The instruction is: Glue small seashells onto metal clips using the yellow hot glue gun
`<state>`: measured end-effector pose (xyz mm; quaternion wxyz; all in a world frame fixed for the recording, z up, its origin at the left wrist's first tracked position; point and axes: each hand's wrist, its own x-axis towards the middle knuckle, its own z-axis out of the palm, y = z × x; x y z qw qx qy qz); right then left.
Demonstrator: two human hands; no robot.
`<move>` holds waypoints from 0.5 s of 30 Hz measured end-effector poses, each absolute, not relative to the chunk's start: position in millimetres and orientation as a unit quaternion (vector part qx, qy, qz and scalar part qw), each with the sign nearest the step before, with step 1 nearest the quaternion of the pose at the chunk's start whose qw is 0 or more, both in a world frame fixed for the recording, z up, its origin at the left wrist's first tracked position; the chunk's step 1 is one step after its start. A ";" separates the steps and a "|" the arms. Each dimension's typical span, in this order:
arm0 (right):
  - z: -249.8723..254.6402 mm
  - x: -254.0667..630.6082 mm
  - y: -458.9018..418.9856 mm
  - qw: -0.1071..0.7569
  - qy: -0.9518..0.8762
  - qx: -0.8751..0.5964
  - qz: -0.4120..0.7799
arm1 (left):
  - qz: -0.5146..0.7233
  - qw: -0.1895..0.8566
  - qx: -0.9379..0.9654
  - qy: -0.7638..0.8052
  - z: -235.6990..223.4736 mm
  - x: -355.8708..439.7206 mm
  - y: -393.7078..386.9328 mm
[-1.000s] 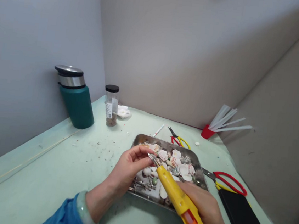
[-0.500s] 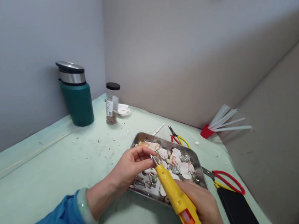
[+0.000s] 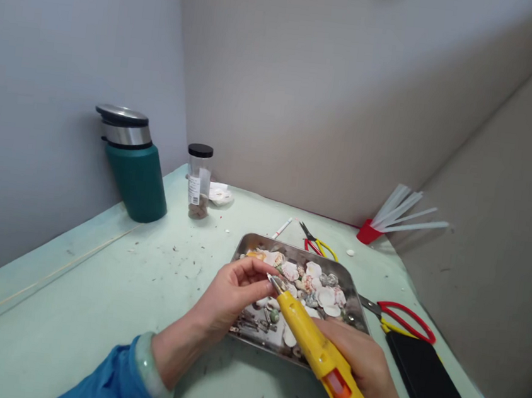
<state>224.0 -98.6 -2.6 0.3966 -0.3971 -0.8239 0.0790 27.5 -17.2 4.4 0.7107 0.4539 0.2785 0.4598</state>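
My right hand (image 3: pixel 366 377) is wrapped round a yellow glue gun (image 3: pixel 320 357) whose metal nozzle points up and left. My left hand (image 3: pixel 230 296) pinches a small pale thing, too small to name, right at that nozzle tip. Both hands hover over the near left part of a metal tray (image 3: pixel 352 284) filled with seashells (image 3: pixel 314 283) and a few metal clips (image 3: pixel 250 327). A blue sleeve and a pale green bangle show at my left wrist.
A green flask (image 3: pixel 133 169) and a black-capped jar (image 3: pixel 198 182) stand at the back left. Small scissors (image 3: pixel 316 243) lie behind the tray, red-handled scissors (image 3: pixel 400 317) to its right, above a black flat object (image 3: pixel 435 394). A red holder of glue sticks (image 3: pixel 387 221) leans at the back right.
The glue gun's rear end has dipped slightly; the nozzle stays at my left fingertips. The view has shifted a little. Nothing else has moved.
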 end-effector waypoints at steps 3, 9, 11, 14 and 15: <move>-0.8 222.7 -98.7 0.391 -0.823 -0.404 0.085 | 0.454 0.712 0.457 0.280 3.9 27.9 -17.1; -0.6 222.3 -100.2 0.393 -0.823 -0.401 0.086 | 0.463 0.714 0.443 0.283 5.3 27.5 -17.8; -1.6 223.1 -100.5 0.398 -0.819 -0.404 0.085 | 0.470 0.719 0.427 0.283 7.3 27.0 -18.8; -0.5 223.4 -100.9 0.395 -0.815 -0.414 0.087 | 0.479 0.725 0.409 0.280 10.8 26.8 -20.6; 0.5 223.2 -101.0 0.397 -0.815 -0.414 0.085 | 0.480 0.725 0.407 0.281 11.7 26.8 -21.0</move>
